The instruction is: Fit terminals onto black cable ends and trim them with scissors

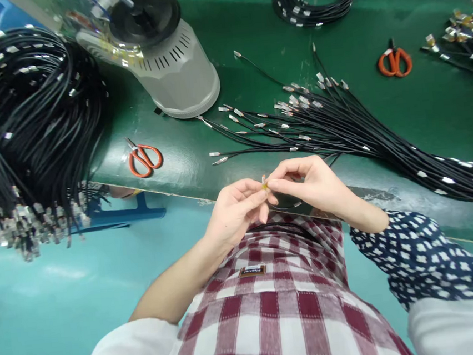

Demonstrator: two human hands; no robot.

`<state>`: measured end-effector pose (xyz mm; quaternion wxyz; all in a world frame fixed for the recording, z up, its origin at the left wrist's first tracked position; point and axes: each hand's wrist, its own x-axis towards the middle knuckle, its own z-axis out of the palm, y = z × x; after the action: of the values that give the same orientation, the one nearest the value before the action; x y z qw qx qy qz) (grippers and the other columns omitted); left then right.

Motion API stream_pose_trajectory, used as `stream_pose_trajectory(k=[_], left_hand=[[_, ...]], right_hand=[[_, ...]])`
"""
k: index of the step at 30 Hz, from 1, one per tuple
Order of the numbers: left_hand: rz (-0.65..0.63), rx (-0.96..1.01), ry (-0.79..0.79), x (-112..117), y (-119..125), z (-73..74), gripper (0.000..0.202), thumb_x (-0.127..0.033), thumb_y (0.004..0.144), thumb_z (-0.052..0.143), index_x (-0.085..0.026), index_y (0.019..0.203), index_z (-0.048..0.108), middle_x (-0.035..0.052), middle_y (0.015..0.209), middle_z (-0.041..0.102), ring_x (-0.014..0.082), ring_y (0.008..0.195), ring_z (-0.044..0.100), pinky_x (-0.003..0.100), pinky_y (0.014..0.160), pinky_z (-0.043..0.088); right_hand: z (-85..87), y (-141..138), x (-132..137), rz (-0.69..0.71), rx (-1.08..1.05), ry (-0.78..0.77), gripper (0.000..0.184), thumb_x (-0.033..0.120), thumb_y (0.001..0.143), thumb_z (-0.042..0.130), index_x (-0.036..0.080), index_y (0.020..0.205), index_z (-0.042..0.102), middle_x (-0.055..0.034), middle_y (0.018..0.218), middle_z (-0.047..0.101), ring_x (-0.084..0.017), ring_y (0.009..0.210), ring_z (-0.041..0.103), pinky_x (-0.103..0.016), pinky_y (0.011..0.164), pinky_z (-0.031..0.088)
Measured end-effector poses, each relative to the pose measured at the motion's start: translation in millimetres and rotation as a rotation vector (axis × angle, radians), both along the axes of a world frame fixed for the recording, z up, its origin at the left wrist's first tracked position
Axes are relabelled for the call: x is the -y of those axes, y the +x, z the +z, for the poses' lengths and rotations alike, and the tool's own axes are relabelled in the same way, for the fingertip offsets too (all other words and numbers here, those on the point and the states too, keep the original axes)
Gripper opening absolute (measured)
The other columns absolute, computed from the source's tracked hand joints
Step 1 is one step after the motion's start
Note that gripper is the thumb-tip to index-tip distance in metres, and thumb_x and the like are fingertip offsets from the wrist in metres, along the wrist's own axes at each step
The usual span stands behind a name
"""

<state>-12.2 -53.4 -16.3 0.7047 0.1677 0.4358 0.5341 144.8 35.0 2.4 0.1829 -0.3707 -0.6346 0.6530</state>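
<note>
In the head view, my left hand [239,208] and my right hand [308,184] meet over the near edge of the table. Between their fingertips is a small connector [264,185] with a yellowish part, apparently at the end of a black cable. Both hands are closed in a pinch on it; the fingers hide most of its shape. A short stretch of black cable with a white label shows just below the right hand. Beyond the hands, a bundle of black cables [366,131] with white labels and bare-looking ends fans out across the green table.
Orange-handled scissors [145,159] lie left of the hands, and another pair of scissors [395,62] lies at the right. A grey machine [178,66] stands at back left. Black cables [24,108] hang over the left edge. A cable coil [287,5] lies at the back.
</note>
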Motion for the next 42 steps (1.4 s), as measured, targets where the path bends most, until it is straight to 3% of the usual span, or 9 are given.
stream_pose_trajectory(k=[7,13,18,22,26,32,36,42], left_hand=[[-0.022,-0.023,0.013,3,2,-6.3,0.017,-0.026,0.079,0.076,-0.013,0.077,0.066,0.0034,0.072,0.072,0.0058,0.041,0.054,0.017,0.043,0.037],[0.007,-0.01,0.017,4,5,-7.2,0.02,-0.028,0.077,0.078,-0.013,0.081,0.064,0.0022,0.07,0.068,0.0058,0.046,0.053,0.018,0.046,0.037],[0.058,0.001,-0.024,4,6,-8.7,0.033,-0.021,0.065,0.086,-0.016,0.082,0.058,-0.0029,0.064,0.063,0.0055,0.047,0.052,0.017,0.046,0.036],[0.082,-0.056,-0.027,5,6,-7.6,0.032,-0.021,0.063,0.086,-0.014,0.069,0.056,-0.0004,0.063,0.068,0.0057,0.041,0.053,0.018,0.044,0.038],[0.052,-0.076,0.019,6,7,-4.4,0.026,-0.025,0.069,0.082,-0.014,0.069,0.058,0.0045,0.069,0.074,0.0078,0.038,0.055,0.019,0.04,0.034],[0.027,-0.097,0.021,4,8,-3.5,0.027,-0.031,0.069,0.082,-0.014,0.07,0.061,0.0065,0.07,0.075,0.008,0.035,0.055,0.018,0.036,0.028],[0.012,-0.108,0.023,6,7,-8.3,0.027,-0.032,0.07,0.082,-0.014,0.072,0.063,0.0074,0.072,0.076,0.0088,0.036,0.056,0.019,0.036,0.029],[-0.022,-0.104,0.046,7,3,-17.7,0.022,-0.031,0.074,0.079,-0.013,0.077,0.067,0.0084,0.075,0.076,0.0094,0.037,0.058,0.019,0.036,0.031]], right_hand=[[-9.4,-1,2,0.005,-0.149,-0.155,0.027,0.04,0.077,0.077,0.014,0.077,0.069,-0.0022,0.064,0.067,-0.013,0.062,0.06,-0.027,0.062,0.048],[-16.7,-5,6,0.005,-0.26,-0.196,0.03,0.042,0.078,0.076,0.016,0.079,0.062,-0.0007,0.064,0.064,-0.013,0.062,0.061,-0.026,0.062,0.049],[-14.0,-8,10,-0.007,-0.189,-0.127,0.034,0.048,0.078,0.074,0.016,0.078,0.062,-0.0014,0.07,0.063,-0.012,0.062,0.057,-0.025,0.059,0.046],[-7.7,-6,10,0.009,-0.101,-0.009,0.031,0.045,0.081,0.071,0.014,0.077,0.065,0.0009,0.063,0.058,-0.007,0.052,0.042,-0.023,0.049,0.033],[-2.1,-3,1,0.063,-0.07,-0.017,0.029,0.042,0.08,0.073,0.014,0.078,0.07,0.0007,0.059,0.061,-0.007,0.048,0.041,-0.023,0.046,0.03],[-5.0,-3,-14,0.145,-0.072,-0.125,0.025,0.039,0.074,0.078,0.014,0.077,0.074,-0.0014,0.066,0.067,-0.012,0.06,0.058,-0.026,0.059,0.046],[-4.6,-7,-20,0.255,-0.07,-0.225,0.019,0.033,0.077,0.075,0.015,0.075,0.071,0.0003,0.061,0.066,-0.012,0.059,0.06,-0.027,0.064,0.049],[8.1,-14,-25,0.4,0.028,-0.1,0.012,0.023,0.084,0.063,0.016,0.075,0.066,0.0006,0.057,0.064,-0.012,0.057,0.057,-0.024,0.057,0.042]])
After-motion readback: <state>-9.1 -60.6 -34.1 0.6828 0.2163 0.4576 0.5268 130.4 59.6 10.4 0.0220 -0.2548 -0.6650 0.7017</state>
